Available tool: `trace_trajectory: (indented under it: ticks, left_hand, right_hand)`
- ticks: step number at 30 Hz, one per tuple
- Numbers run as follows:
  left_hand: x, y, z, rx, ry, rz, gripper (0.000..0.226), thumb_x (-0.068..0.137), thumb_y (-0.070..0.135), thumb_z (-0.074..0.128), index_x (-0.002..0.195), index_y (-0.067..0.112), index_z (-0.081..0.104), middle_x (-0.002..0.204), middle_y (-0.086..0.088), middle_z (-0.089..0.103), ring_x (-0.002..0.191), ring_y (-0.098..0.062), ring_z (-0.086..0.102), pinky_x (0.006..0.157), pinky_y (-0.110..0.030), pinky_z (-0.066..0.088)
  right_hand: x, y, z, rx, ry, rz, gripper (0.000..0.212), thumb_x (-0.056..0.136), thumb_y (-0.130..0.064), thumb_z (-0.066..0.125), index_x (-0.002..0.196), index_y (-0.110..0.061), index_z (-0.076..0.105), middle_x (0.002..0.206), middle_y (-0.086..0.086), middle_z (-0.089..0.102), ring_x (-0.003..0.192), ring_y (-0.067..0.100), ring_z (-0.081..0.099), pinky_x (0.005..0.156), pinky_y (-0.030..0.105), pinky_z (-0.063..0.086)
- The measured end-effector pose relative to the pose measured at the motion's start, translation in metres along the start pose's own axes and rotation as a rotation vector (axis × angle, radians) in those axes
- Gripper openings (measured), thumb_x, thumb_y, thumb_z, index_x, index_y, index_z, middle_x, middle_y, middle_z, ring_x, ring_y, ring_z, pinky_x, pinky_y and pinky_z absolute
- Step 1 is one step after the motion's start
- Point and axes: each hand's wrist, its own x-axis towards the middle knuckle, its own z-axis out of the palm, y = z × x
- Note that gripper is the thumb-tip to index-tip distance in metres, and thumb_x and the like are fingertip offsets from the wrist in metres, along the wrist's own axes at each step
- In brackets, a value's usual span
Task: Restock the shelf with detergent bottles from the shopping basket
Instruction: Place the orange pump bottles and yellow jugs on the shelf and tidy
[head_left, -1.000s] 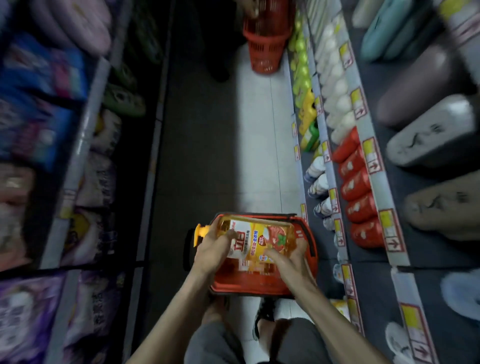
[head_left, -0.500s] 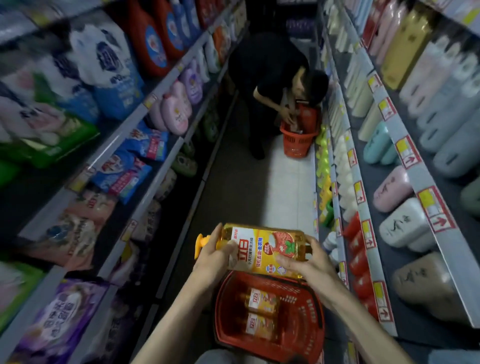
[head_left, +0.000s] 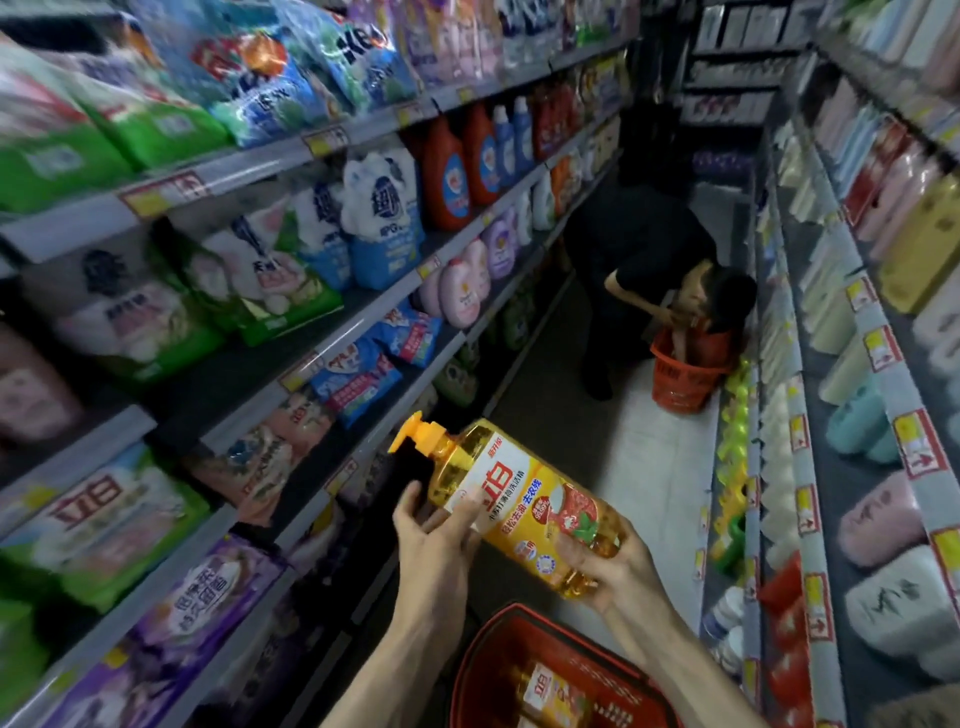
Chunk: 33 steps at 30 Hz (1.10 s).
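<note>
The left hand (head_left: 434, 540) is gripping the neck end of a yellow detergent bottle (head_left: 524, 501), fingers wrapped around the label just below the orange pump (head_left: 418, 434), while the right hand (head_left: 605, 564) is cupping the base from beneath. Both hands are grasping the bottle, which is tilting in mid-air with its pump pointing up and away to the left.

Directly below the hands, the red shopping basket (head_left: 483, 660) is sitting on the floor, with at least one more bottle of the same kind (head_left: 550, 693) lying inside it. Just to the left of the left hand, shelves of bagged washing powder (head_left: 358, 379) are running along the aisle; to the right of the right hand, the opposite shelf (head_left: 802, 499) is carrying rows of bottles, some with yellow and green tops (head_left: 735, 452) low down.

Beyond the hands, farther up the aisle, another person (head_left: 660, 270) is bending over a second red basket (head_left: 680, 379).

The step in hand appears to be carrying the bottle to its slot. To do it well, the person is probably best keeping the right hand under the base for support, turning the bottle upright before it reaches the shelf, and facing the label outward. Which shelf slot it belongs in cannot be told from here.
</note>
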Motion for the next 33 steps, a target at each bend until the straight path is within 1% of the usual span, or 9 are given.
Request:
trace_trajectory:
  ticks: [2,4,7,11,18,20,24,28,33]
  left_hand:
    - [-0.014,0.008,-0.004,-0.070,-0.098,-0.084,0.065,0.083,0.032,0.076,0.141,0.011,0.057,0.121,-0.013,0.077,0.105,-0.026,0.078,0.098,-0.041,0.056]
    - [-0.026,0.017,-0.015,-0.099,-0.113,-0.096,0.055,0.082,0.034,0.073,0.132,0.011,0.065,0.117,-0.011,0.079,0.105,-0.026,0.078,0.098,-0.041,0.056]
    - [-0.042,0.034,-0.045,-0.114,-0.070,-0.072,0.055,0.082,0.034,0.074,0.131,0.011,0.065,0.116,-0.013,0.079,0.111,-0.030,0.076,0.100,-0.046,0.056]
    - [-0.068,0.048,-0.100,-0.104,0.004,-0.025,0.054,0.083,0.037,0.075,0.131,0.013,0.067,0.115,-0.010,0.080,0.112,-0.030,0.074,0.096,-0.047,0.057]
    - [-0.135,0.056,-0.204,-0.101,0.150,0.073,0.043,0.088,0.039,0.078,0.125,0.017,0.073,0.115,-0.008,0.080,0.113,-0.030,0.075,0.111,-0.058,0.049]
    - [-0.156,0.059,-0.232,-0.093,0.207,0.122,0.045,0.087,0.039,0.078,0.126,0.017,0.073,0.116,-0.007,0.080,0.112,-0.030,0.075,0.106,-0.057,0.052]
    - [-0.194,0.069,-0.282,-0.118,0.320,0.199,0.040,0.088,0.038,0.077,0.123,0.019,0.074,0.110,-0.003,0.082,0.106,-0.027,0.076,0.082,-0.045,0.056]
    - [-0.221,0.077,-0.320,-0.149,0.420,0.243,0.048,0.080,0.041,0.080,0.123,0.018,0.074,0.111,-0.005,0.081,0.108,-0.028,0.076,0.094,-0.053,0.058]
    - [-0.247,0.086,-0.353,-0.170,0.550,0.337,0.041,0.088,0.032,0.076,0.124,0.013,0.073,0.111,-0.009,0.081,0.100,-0.025,0.079,0.083,-0.041,0.061]
  right_hand:
    - [-0.002,0.001,0.015,0.006,-0.049,0.015,0.081,0.072,-0.015,0.091,0.142,-0.015,0.051,0.124,0.015,0.075,0.111,0.037,0.075,0.090,0.051,0.061]
    - [-0.009,0.003,0.033,-0.030,-0.103,0.029,0.076,0.076,-0.015,0.087,0.143,-0.016,0.050,0.125,0.014,0.075,0.111,0.035,0.076,0.090,0.050,0.061]
    - [-0.024,0.003,0.062,-0.107,-0.194,0.043,0.076,0.073,-0.018,0.089,0.138,-0.018,0.050,0.123,0.013,0.075,0.106,0.032,0.077,0.084,0.045,0.063]
    - [-0.051,0.016,0.098,-0.285,-0.337,0.088,0.105,0.052,-0.038,0.106,0.138,-0.014,0.050,0.122,0.011,0.077,0.113,0.032,0.075,0.104,0.052,0.057]
    - [-0.111,0.053,0.178,-0.582,-0.596,0.079,0.110,0.050,-0.068,0.097,0.139,-0.018,0.054,0.126,0.002,0.076,0.118,0.021,0.073,0.111,0.046,0.053]
    - [-0.126,0.062,0.205,-0.670,-0.686,0.060,0.111,0.049,-0.076,0.092,0.138,-0.019,0.057,0.126,-0.001,0.076,0.119,0.018,0.072,0.113,0.044,0.051]
    - [-0.152,0.084,0.264,-0.788,-0.809,0.003,0.114,0.048,-0.087,0.084,0.140,-0.025,0.058,0.130,-0.006,0.073,0.123,0.013,0.068,0.115,0.042,0.049]
    - [-0.174,0.101,0.321,-0.834,-0.940,-0.030,0.090,0.060,-0.077,0.083,0.135,-0.033,0.059,0.125,-0.012,0.075,0.118,0.006,0.069,0.110,0.038,0.052]
    - [-0.185,0.118,0.379,-0.826,-1.069,-0.003,0.055,0.080,-0.047,0.086,0.128,-0.029,0.065,0.117,-0.009,0.079,0.112,0.011,0.074,0.098,0.033,0.057]
